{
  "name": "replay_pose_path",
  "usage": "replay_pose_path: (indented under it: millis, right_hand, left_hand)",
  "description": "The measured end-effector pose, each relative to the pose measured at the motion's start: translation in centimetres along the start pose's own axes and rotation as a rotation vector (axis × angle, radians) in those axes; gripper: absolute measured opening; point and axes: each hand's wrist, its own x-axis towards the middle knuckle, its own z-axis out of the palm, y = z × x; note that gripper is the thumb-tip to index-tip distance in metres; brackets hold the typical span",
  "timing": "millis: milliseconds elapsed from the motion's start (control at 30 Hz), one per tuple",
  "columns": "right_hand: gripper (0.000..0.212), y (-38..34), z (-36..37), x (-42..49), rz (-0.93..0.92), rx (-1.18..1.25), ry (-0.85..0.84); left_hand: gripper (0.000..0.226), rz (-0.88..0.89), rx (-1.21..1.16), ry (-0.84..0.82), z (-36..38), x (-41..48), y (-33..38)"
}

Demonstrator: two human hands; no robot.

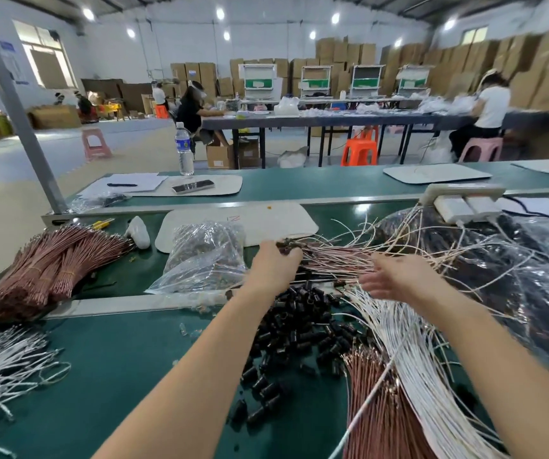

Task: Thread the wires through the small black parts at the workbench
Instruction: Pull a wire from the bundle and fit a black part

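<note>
The left hand [274, 260] is curling its fingers round the dark-tipped end of a sheaf of wires [332, 258], thin pinkish and pale strands fanning out rightward across the green worktop [117, 359]. The right hand [389, 276] is lying loose over the same strands, its fingers relaxed and spread, gripping nothing. Just below both hands, small black parts [299, 319], short glossy cylinders, are sitting in a scattered heap. To the heap's right, smooth white wires [409, 342] are sweeping in a long curved fan, with coppery wires [375, 409] bunching beneath them. A crinkled clear plastic bag [203, 256] holding dark pieces is slumping left of the left hand. Further left, banded bundles of copper-coloured wire [44, 270] are lying stacked, stiff and straight. A rounded white mat [266, 220] is lying flat behind the bag.
</note>
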Motion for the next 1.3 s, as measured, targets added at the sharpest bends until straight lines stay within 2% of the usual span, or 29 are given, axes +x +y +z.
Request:
replay_pose_path:
  millis: [67, 167, 300, 400, 467, 567, 633, 700, 800, 900, 1100, 1300]
  right_hand:
    - [0.028, 2.8, -0.1, -0.7, -0.104, -0.003, 0.07]
    - [0.031, 4.5, 0.1, -2.1, -0.201, 0.027, 0.136]
    - [0.033, 4.8, 1.1, -3.4, -0.254, 0.016, 0.177]
    - [0.032, 5.0, 2.0, -4.2, -0.275, -0.04, 0.186]
    - [0.03, 5.2, 2.6, -4.7, -0.276, -0.051, 0.178]
    - [0.028, 5.3, 3.1, -5.5, -0.278, -0.045, 0.179]
    - [0.027, 5.4, 3.4, -6.0, -0.278, -0.037, 0.173]
    - [0.026, 5.5, 3.7, -6.3, -0.279, -0.027, 0.173]
    - [0.026, 5.4, 4.4, -6.7, -0.285, -0.046, 0.175]
    - [0.027, 5.6, 4.8, -7.1, -0.303, -0.065, 0.18]
    - [0.025, 5.8, 4.8, -7.7, -0.383, -0.059, 0.295]
    - [0.025, 5.0, 5.2, -8.0, -0.463, -0.065, 0.409]
  left_hand:
    - [0.045, 0.094, 0.114, -0.001, 0.1, -1.9, -2.0]
    - [0.022, 0.201, 0.274, -0.098, 0.1, -5.5, -3.7]
    - [0.043, 0.141, 0.588, -0.363, 1.6, -8.9, -3.9]
    - [0.044, 0.119, 0.731, -0.468, 3.5, -10.8, -3.1]
    - [0.038, 0.13, 0.821, -0.459, 5.1, -11.6, -2.5]
    - [0.015, 0.168, 0.968, -0.385, 7.7, -12.8, -1.9]
    - [0.027, 0.174, 0.999, -0.372, 8.8, -13.0, -1.9]
    - [0.03, 0.162, 0.968, -0.368, 9.0, -12.8, -1.8]
    - [0.02, 0.054, 0.819, -0.416, 8.6, -12.1, -2.1]
    - [0.031, -0.012, 0.652, -0.428, 8.0, -11.5, -3.2]
    - [0.033, 0.076, 0.373, -0.318, 5.2, -10.6, -3.3]
    - [0.025, 0.068, 0.064, -0.334, 2.2, -9.7, -4.0]
